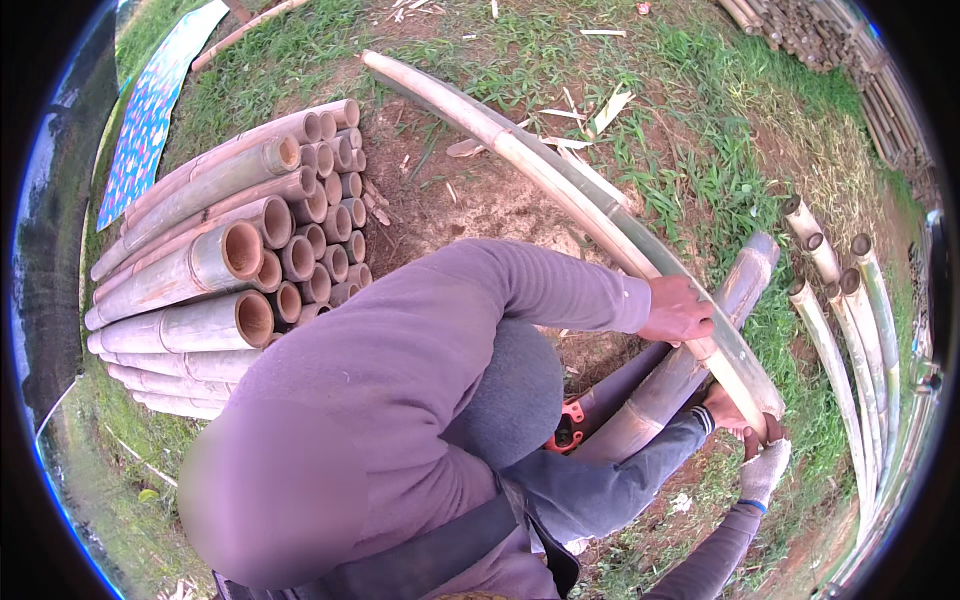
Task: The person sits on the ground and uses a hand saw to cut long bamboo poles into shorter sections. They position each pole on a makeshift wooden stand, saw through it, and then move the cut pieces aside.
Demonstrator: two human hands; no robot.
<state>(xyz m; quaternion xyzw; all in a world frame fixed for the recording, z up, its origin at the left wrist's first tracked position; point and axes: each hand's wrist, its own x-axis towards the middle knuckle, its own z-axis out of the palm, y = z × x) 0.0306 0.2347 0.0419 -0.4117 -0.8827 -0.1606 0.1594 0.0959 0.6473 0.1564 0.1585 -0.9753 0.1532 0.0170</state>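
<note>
A long bamboo piece [560, 180] slants from the far middle to the near right, with a pale strip along a greenish side; it looks split lengthwise. Near its lower end it lies across a thick bamboo log [645, 405]. My left hand [680, 310], bare, is closed over the piece just above the log. Its lowest end is gripped by my right hand [765, 460] in a white glove with the fingertips uncovered. Below the piece, beside the log, shows a foot [722, 405] at the end of a jeans leg [610, 490].
On the left rises a stack of cut bamboo poles [250, 250]. An orange-red tool handle [567, 427] lies beside the log. Several thin poles [850, 320] lean at the right; more poles [830, 50] are piled far right. Shavings [605, 110] litter the grass beyond.
</note>
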